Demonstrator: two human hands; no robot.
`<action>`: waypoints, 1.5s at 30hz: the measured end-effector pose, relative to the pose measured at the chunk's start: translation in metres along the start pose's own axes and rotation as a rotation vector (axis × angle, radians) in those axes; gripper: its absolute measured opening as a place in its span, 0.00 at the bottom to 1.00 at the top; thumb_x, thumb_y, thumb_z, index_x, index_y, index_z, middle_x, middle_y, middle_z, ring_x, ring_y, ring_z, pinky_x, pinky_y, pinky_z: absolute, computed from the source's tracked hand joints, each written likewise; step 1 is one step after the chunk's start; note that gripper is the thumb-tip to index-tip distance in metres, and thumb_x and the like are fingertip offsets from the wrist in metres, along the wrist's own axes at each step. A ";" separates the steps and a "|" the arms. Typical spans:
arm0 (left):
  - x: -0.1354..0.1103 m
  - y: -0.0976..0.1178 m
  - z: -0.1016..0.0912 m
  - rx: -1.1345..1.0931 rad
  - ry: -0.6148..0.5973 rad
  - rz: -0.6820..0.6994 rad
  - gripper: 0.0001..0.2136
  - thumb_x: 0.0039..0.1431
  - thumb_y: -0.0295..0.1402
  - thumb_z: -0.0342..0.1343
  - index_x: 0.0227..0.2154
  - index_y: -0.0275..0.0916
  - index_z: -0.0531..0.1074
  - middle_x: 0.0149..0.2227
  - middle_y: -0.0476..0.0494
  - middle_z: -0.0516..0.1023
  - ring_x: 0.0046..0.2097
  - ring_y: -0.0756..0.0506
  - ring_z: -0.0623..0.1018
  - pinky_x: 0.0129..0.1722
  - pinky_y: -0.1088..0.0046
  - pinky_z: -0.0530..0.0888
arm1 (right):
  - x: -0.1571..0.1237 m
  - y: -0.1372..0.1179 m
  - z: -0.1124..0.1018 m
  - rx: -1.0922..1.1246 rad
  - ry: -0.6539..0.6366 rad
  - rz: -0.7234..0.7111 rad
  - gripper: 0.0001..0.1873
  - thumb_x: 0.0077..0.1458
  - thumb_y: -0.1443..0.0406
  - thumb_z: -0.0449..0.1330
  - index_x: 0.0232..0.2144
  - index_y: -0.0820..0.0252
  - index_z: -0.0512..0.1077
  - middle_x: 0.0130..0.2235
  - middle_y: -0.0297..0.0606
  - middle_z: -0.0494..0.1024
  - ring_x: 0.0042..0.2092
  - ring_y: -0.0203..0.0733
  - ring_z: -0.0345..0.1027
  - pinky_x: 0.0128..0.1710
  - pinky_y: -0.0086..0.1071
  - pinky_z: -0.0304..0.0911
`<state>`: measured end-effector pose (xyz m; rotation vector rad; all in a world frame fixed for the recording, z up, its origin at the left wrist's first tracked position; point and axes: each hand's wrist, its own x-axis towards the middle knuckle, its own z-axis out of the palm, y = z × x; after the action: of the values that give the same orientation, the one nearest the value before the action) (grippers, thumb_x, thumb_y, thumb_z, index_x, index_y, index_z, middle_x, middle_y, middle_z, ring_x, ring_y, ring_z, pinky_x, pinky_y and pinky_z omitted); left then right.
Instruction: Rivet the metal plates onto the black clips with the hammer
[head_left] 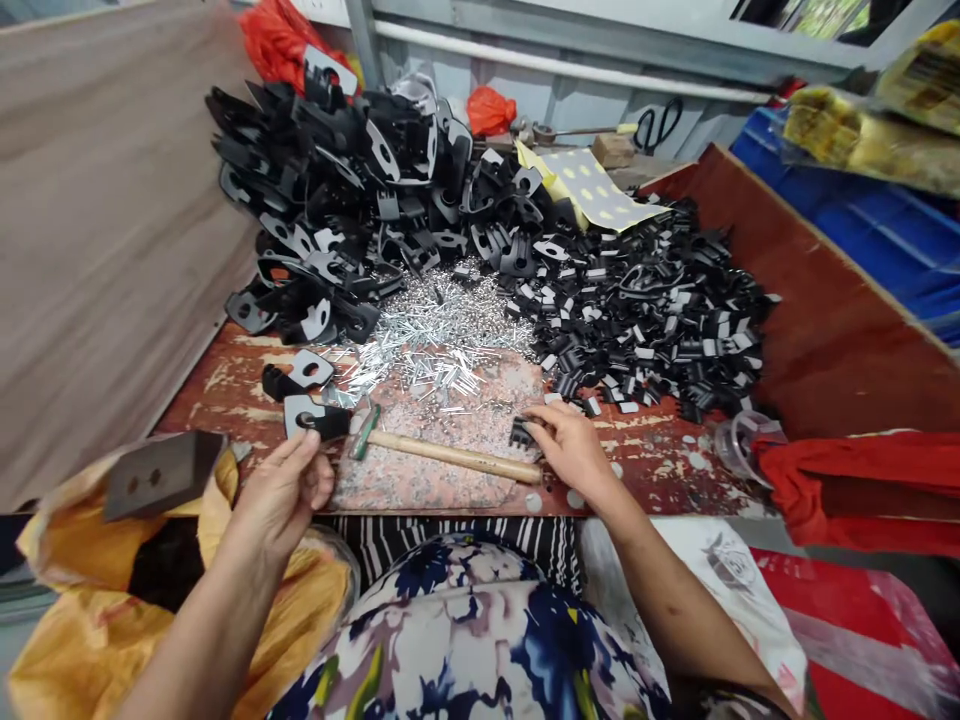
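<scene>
My left hand [289, 485] is closed, its thumb and finger pinching the lower edge of a black plastic clip piece [330, 420] with a grey face and a hole. Between the fingers of my right hand [566, 445] is a small black toothed plastic part [520, 433]. A hammer [450, 455] with a wooden handle and green head lies between my hands, its handle end by my right hand. Another grey-faced clip piece [311, 368] rests just behind the one at my left hand.
A heap of large black clip pieces [337, 180] rises at the back left. Silvery pins [442, 350] lie mid-table, with many small black parts [637, 320] to the right. Wooden boards [832, 280] wall the right side. A yellow sack [67, 620] hangs at front left.
</scene>
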<state>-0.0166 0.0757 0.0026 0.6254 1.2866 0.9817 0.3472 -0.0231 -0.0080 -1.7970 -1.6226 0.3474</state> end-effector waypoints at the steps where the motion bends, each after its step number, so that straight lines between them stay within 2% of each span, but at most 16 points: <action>1: -0.002 0.002 -0.002 -0.015 -0.001 0.000 0.21 0.42 0.38 0.75 0.26 0.40 0.66 0.16 0.56 0.71 0.16 0.53 0.67 0.11 0.84 0.62 | -0.001 -0.002 -0.001 -0.082 0.010 -0.036 0.13 0.65 0.65 0.57 0.46 0.56 0.80 0.41 0.40 0.80 0.42 0.43 0.74 0.44 0.37 0.70; 4: -0.014 0.007 -0.015 -0.045 -0.032 -0.012 0.24 0.44 0.39 0.75 0.23 0.41 0.61 0.14 0.59 0.61 0.15 0.54 0.63 0.11 0.84 0.59 | -0.006 0.000 -0.013 -0.238 -0.013 -0.205 0.21 0.63 0.72 0.54 0.53 0.54 0.78 0.47 0.43 0.81 0.49 0.48 0.71 0.50 0.44 0.68; 7: -0.031 0.002 -0.028 0.053 -0.107 -0.084 0.20 0.44 0.39 0.75 0.25 0.39 0.67 0.13 0.61 0.57 0.14 0.57 0.57 0.11 0.86 0.54 | -0.009 0.005 -0.019 -0.211 -0.196 -0.406 0.30 0.59 0.78 0.51 0.59 0.52 0.74 0.56 0.39 0.79 0.57 0.50 0.67 0.56 0.51 0.66; 10: -0.045 -0.014 -0.034 0.115 -0.171 -0.204 0.19 0.42 0.40 0.77 0.29 0.37 0.73 0.12 0.62 0.57 0.13 0.59 0.52 0.12 0.87 0.51 | -0.009 0.008 -0.011 -0.133 -0.233 -0.453 0.30 0.61 0.77 0.50 0.61 0.52 0.71 0.58 0.39 0.79 0.57 0.49 0.67 0.56 0.51 0.68; 13: -0.053 -0.027 -0.034 -0.041 -0.132 -0.236 0.22 0.43 0.42 0.77 0.21 0.38 0.67 0.14 0.60 0.56 0.15 0.58 0.55 0.12 0.87 0.53 | -0.005 0.006 0.001 -0.125 -0.183 -0.435 0.25 0.65 0.73 0.51 0.61 0.55 0.72 0.54 0.42 0.81 0.52 0.48 0.69 0.53 0.49 0.69; 15: -0.058 -0.028 -0.032 -0.144 -0.068 -0.194 0.22 0.41 0.41 0.78 0.21 0.38 0.67 0.18 0.57 0.62 0.18 0.56 0.61 0.13 0.85 0.60 | -0.002 0.001 0.005 -0.183 -0.151 -0.407 0.21 0.66 0.72 0.52 0.58 0.58 0.74 0.48 0.44 0.82 0.48 0.49 0.70 0.50 0.48 0.68; 18: -0.065 -0.020 -0.028 -0.113 0.014 -0.109 0.20 0.37 0.42 0.79 0.31 0.39 0.79 0.31 0.47 0.77 0.29 0.49 0.74 0.23 0.77 0.75 | 0.002 -0.015 0.004 -0.196 -0.051 -0.342 0.17 0.66 0.70 0.53 0.51 0.59 0.78 0.40 0.44 0.82 0.43 0.49 0.71 0.47 0.47 0.67; 19: -0.068 -0.017 -0.026 -0.065 0.023 -0.083 0.21 0.38 0.43 0.79 0.33 0.39 0.81 0.35 0.45 0.79 0.32 0.47 0.75 0.26 0.74 0.78 | 0.003 -0.024 0.002 -0.147 -0.005 -0.318 0.16 0.66 0.70 0.54 0.49 0.59 0.79 0.38 0.42 0.82 0.42 0.48 0.71 0.47 0.46 0.68; 21: -0.074 -0.011 -0.017 0.057 -0.019 -0.023 0.18 0.40 0.44 0.77 0.31 0.39 0.82 0.40 0.42 0.77 0.37 0.45 0.76 0.30 0.72 0.80 | 0.003 -0.046 0.001 0.005 0.075 -0.280 0.14 0.65 0.70 0.55 0.46 0.57 0.79 0.38 0.40 0.82 0.41 0.46 0.72 0.47 0.45 0.69; 25: -0.081 -0.009 0.018 0.255 -0.242 0.081 0.14 0.44 0.44 0.74 0.23 0.39 0.82 0.42 0.42 0.70 0.42 0.44 0.72 0.33 0.72 0.80 | 0.001 -0.090 0.013 0.247 0.110 -0.286 0.14 0.61 0.72 0.57 0.41 0.52 0.80 0.37 0.34 0.83 0.43 0.44 0.76 0.54 0.48 0.68; 28: -0.081 -0.012 0.047 0.263 -0.391 0.070 0.11 0.51 0.43 0.71 0.26 0.40 0.82 0.41 0.43 0.68 0.42 0.44 0.71 0.36 0.70 0.81 | 0.000 -0.106 0.027 0.287 0.112 -0.284 0.14 0.59 0.72 0.58 0.40 0.52 0.80 0.37 0.33 0.83 0.42 0.43 0.77 0.62 0.55 0.62; 31: -0.080 -0.014 0.066 0.181 -0.501 0.014 0.11 0.56 0.42 0.68 0.32 0.39 0.83 0.42 0.44 0.70 0.42 0.45 0.72 0.39 0.70 0.80 | -0.002 -0.109 0.035 0.269 0.122 -0.292 0.14 0.59 0.73 0.59 0.40 0.53 0.80 0.37 0.33 0.84 0.42 0.42 0.77 0.65 0.57 0.58; 35: -0.079 -0.017 0.078 0.091 -0.580 -0.012 0.11 0.58 0.42 0.67 0.33 0.37 0.82 0.42 0.43 0.71 0.39 0.47 0.74 0.35 0.74 0.78 | -0.008 -0.107 0.040 0.256 0.142 -0.301 0.14 0.60 0.73 0.58 0.41 0.53 0.80 0.35 0.33 0.83 0.40 0.41 0.76 0.65 0.58 0.57; 40: -0.078 -0.021 0.081 0.070 -0.605 0.013 0.11 0.59 0.41 0.66 0.32 0.37 0.82 0.41 0.43 0.70 0.39 0.47 0.74 0.34 0.75 0.77 | -0.014 -0.104 0.045 0.305 0.188 -0.305 0.16 0.60 0.74 0.58 0.42 0.51 0.80 0.37 0.33 0.84 0.40 0.41 0.76 0.64 0.58 0.58; 45: -0.073 -0.024 0.077 0.019 -0.640 -0.057 0.12 0.55 0.42 0.69 0.31 0.37 0.83 0.37 0.44 0.71 0.35 0.48 0.73 0.31 0.77 0.75 | -0.018 -0.100 0.049 0.431 0.165 -0.263 0.15 0.61 0.72 0.58 0.42 0.50 0.80 0.37 0.33 0.84 0.40 0.42 0.77 0.63 0.56 0.61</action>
<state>0.0649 0.0112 0.0341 0.8291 0.7398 0.6428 0.2374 -0.0264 0.0158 -1.2424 -1.5070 0.3821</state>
